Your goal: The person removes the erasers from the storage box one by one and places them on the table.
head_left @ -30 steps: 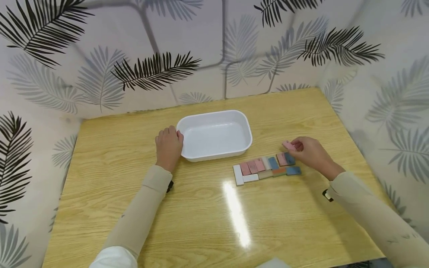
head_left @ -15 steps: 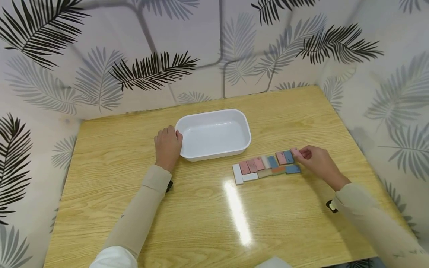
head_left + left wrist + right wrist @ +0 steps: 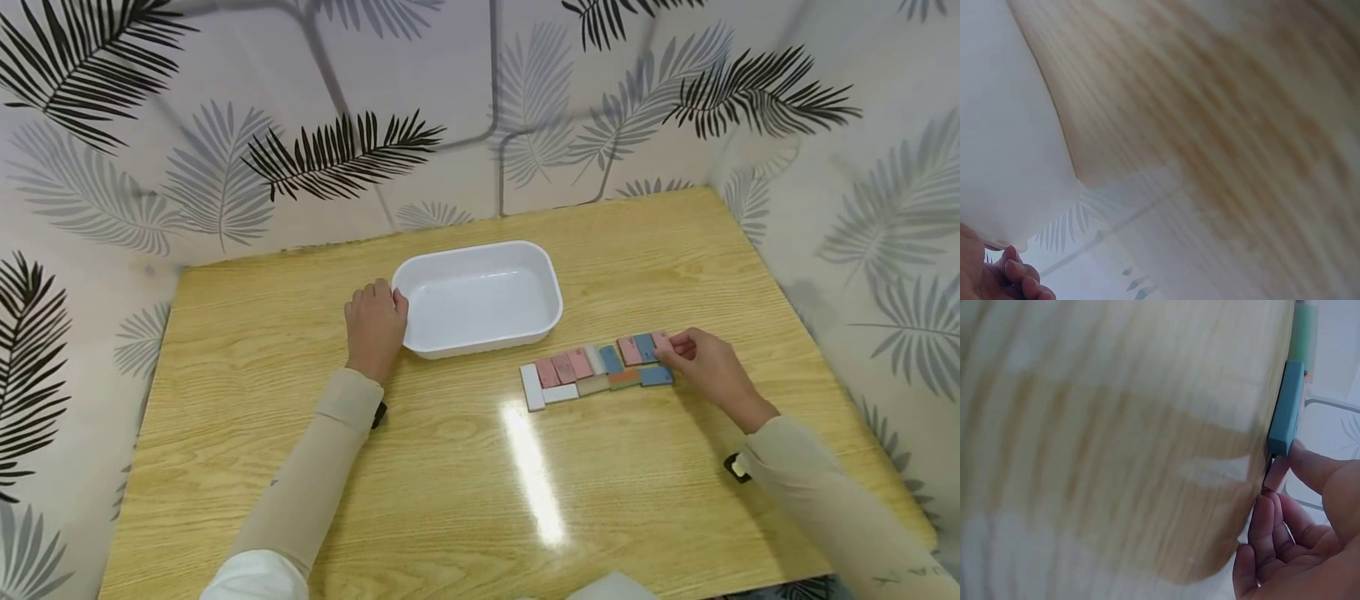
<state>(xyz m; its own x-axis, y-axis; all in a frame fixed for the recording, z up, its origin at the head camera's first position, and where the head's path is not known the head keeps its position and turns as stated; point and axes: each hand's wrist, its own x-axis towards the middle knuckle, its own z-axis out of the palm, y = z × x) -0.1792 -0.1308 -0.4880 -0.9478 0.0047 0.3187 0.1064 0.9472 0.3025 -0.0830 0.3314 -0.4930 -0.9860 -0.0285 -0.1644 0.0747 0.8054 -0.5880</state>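
Observation:
My left hand [image 3: 375,329] grips the left end of a white rectangular plastic basin [image 3: 487,344], thumb at its rim. In the left wrist view the curled fingers [image 3: 1019,272] show beside the basin's pale outer wall [image 3: 1010,125]. To the right, my right hand [image 3: 712,367] pinches a small pink tile [image 3: 661,340] between thumb and fingers, at the right end of a two-row strip of tiles. A blue tile [image 3: 645,348] stands directly left of it, then another pink tile [image 3: 629,351]. In the right wrist view the pinched tile [image 3: 1277,474] is close beside a thick blue tile [image 3: 1286,412].
The strip continues left with pink tiles [image 3: 563,369], a tall white tile [image 3: 532,387] at its end, and a lower row including an orange-green tile [image 3: 624,380] and a blue tile [image 3: 657,377]. All lie on a wooden table [image 3: 420,483] against leaf-patterned walls [image 3: 450,100].
My right hand has brought the pink tile down and right, over the blue tile, to the end of the upper row. The left hand stays on the basin.

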